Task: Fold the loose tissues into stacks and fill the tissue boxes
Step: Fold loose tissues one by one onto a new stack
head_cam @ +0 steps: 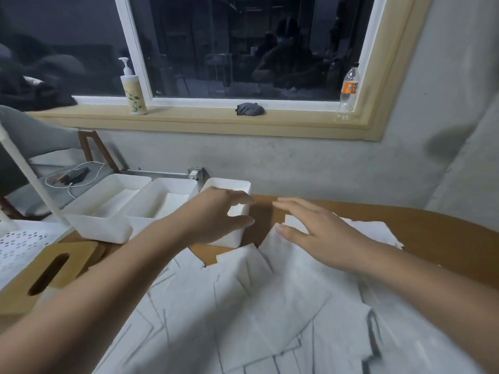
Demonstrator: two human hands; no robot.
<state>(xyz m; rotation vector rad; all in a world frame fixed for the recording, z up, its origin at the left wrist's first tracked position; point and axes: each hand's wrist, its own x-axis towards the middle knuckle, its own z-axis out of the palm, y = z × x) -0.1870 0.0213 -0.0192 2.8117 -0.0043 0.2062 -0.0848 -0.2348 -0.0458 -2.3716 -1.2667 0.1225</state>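
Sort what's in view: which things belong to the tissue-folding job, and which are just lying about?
Job: loose tissues; left white box; middle white box; right white box; wooden slotted lid.
Lying about: pump bottle; orange-labelled bottle; dark cloth; dark device with white cable.

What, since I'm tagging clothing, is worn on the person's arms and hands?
Nothing visible: left hand and right hand carry no gloves, rings or watch; left forearm and right forearm show no sleeves up to the frame edge.
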